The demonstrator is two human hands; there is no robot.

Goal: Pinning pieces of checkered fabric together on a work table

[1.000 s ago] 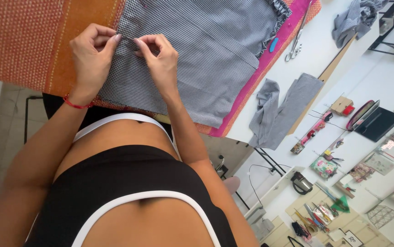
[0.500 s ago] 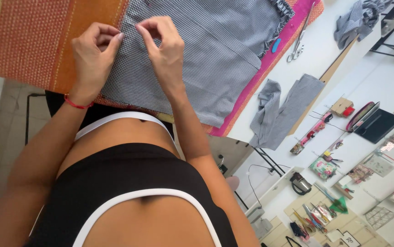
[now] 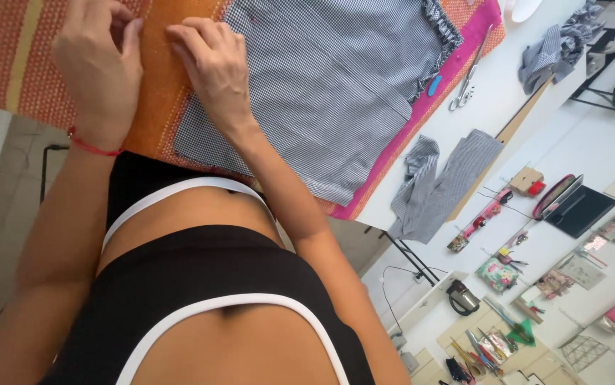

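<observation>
Head view: both hands worked at the near corner of a checked fabric panel.

Head view: left hand (image 3: 97, 68) is seen with fingers curled, thumb and forefinger pinched together over the orange woven mat (image 3: 15, 64); whether anything is held in that grip cannot be told. Right hand (image 3: 211, 64) is pressed fingertips-down at the corner of the checked fabric (image 3: 322, 85), nothing clasped. The fabric is laid flat on the mat, upon the white surface (image 3: 493, 93). Scissors (image 3: 468, 75) and a grey checked scrap (image 3: 436, 185) lie well apart to the right. Risk judged: if the corner is dragged by the pressing fingers, the panel could be skewed or creased on the mat.
</observation>
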